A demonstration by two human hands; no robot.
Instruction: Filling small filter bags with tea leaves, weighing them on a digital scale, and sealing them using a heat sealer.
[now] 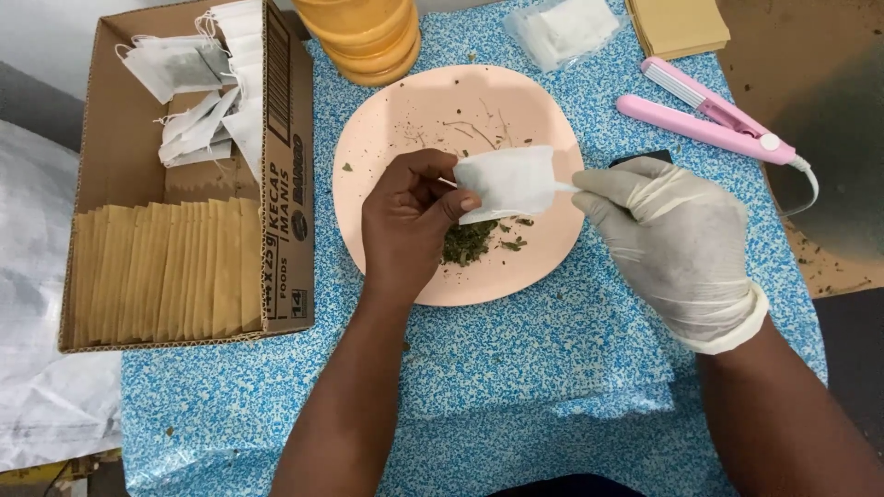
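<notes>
My bare left hand (405,225) pinches the left edge of a small white filter bag (508,180) held above a pink plate (387,120). My right hand (677,244), in a white glove, grips the bag's right edge with its fingertips. Under the bag a small heap of dried green leaves (470,244) lies on the plate, with loose crumbs scattered over the plate's far half.
A cardboard box (285,138) at left holds a row of tan envelopes (166,271) and several white filled bags (203,92). A pink handheld sealer (709,120) lies at right. Stacked orange containers (368,37), a clear packet of white bags (562,28) and tan envelopes (677,23) sit at the far edge.
</notes>
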